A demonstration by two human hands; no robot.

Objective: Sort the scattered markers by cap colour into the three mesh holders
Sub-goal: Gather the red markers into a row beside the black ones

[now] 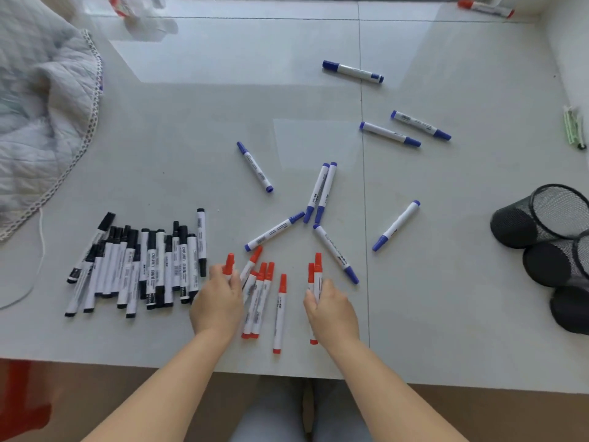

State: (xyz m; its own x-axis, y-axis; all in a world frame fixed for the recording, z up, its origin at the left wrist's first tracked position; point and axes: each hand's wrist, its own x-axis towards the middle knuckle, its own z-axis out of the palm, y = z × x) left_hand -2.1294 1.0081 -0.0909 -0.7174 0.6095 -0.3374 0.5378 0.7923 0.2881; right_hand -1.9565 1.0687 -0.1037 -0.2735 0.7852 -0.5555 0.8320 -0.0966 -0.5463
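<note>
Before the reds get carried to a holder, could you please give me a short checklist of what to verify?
1. Left hand grip on a red marker: ok, closed around it.
2. Right hand grip on two red markers: ok, both held.
3. Loose red markers gathered: not ok, several lie between the hands on the table.
4. Mesh holders ready: not ok, all three lie on their sides at the right edge.
5. Colours separated: ok, black markers piled left, blue markers scattered beyond.
6. Holders empty: cannot tell.
</note>
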